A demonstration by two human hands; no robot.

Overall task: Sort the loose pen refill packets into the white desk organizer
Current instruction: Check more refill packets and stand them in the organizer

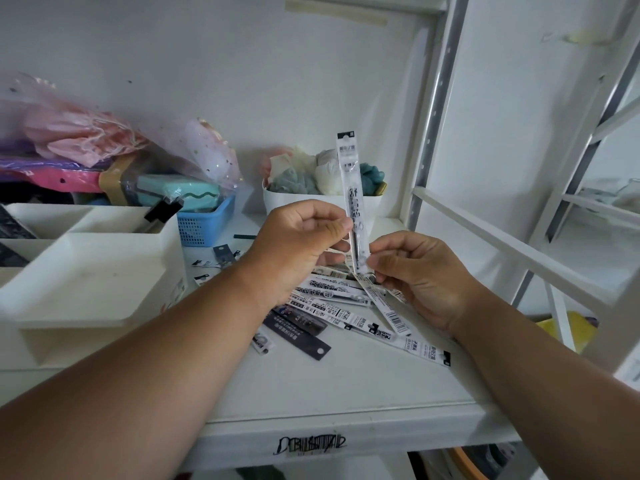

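My left hand (298, 237) pinches a white pen refill packet (351, 181) that stands upright above the shelf. My right hand (419, 275) pinches that packet's lower end, and a second packet (388, 308) hangs down from its fingers. Under both hands lies a pile of several loose refill packets (332, 299), white ones and a few dark ones (298, 327). The white desk organizer (90, 271) stands at the left, with open compartments and a black item (162, 211) poking out of one.
A blue mesh basket (204, 223) with a teal box sits behind the organizer. A white tub (322, 202) of fabric bits stands at the back. Pink bags (79, 133) pile up at the far left. The shelf's metal upright (436, 109) and white rails (512, 251) stand to the right.
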